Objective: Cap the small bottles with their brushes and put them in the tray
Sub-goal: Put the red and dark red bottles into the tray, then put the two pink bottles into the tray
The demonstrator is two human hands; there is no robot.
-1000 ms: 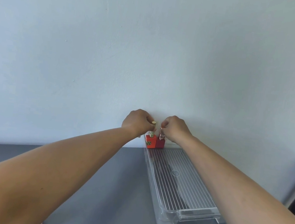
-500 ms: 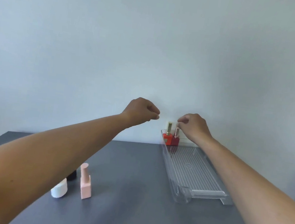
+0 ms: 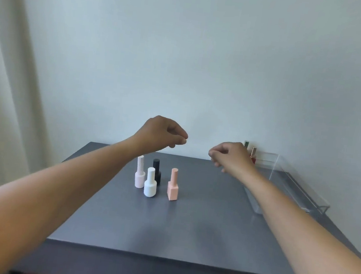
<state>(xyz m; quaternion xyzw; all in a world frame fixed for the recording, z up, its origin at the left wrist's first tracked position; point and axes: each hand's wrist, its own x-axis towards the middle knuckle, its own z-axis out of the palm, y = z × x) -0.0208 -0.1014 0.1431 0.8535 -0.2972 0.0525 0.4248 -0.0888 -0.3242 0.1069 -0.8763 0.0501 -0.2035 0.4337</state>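
Several capped small bottles stand upright in a cluster at the table's middle: a pale pink one [image 3: 139, 175], a white one [image 3: 150, 183], a black one [image 3: 156, 170] behind it, and a peach square one [image 3: 173, 185]. A clear plastic tray [image 3: 294, 185] lies at the right, with two red bottles [image 3: 252, 154] standing at its far end, partly hidden by my right hand [image 3: 229, 157]. That hand hovers left of the tray, fingers loosely curled, holding nothing. My left hand [image 3: 162, 134] hangs above the bottle cluster, fingers curled with the tips pinched, nothing in it.
The grey table [image 3: 187, 224] meets a plain wall at the back. A pale curtain [image 3: 3, 92] hangs at the left. The table's front edge runs across the lower part of the view.
Both hands let go of the red bottles in the tray and drew back to the left. The view swung left, bringing the bottle cluster into sight.
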